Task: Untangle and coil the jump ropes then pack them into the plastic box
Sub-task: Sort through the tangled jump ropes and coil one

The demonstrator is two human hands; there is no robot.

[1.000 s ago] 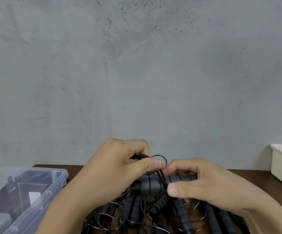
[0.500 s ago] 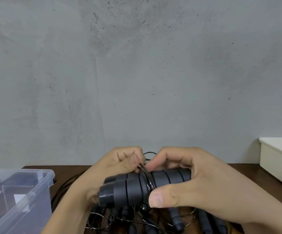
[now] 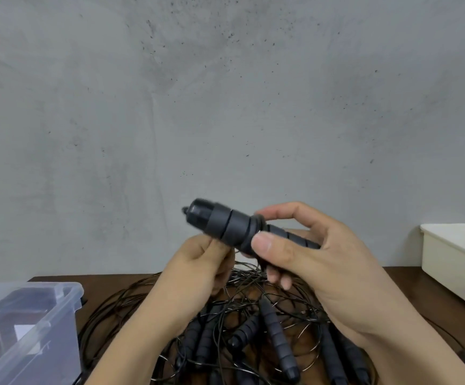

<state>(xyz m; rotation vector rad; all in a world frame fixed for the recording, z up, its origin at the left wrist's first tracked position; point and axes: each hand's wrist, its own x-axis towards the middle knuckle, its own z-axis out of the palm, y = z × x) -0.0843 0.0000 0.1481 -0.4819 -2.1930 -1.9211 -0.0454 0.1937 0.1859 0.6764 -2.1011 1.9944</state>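
Over tangled black jump ropes (image 3: 274,329), right hand (image 3: 326,265) grips a ridged black handle (image 3: 225,226), left hand (image 3: 198,269) pinches its cord (image 3: 261,221); clear plastic box (image 3: 59,309) left, cream tray (image 3: 448,268) right.

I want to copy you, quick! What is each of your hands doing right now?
Left hand: fingers curled just under the jump rope handles; whether it holds anything cannot be told.
Right hand: closed, holding the jump rope handles.

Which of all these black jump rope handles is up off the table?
The handle gripped in the right hand, raised before the wall; the other handles lie in the tangle on the table.
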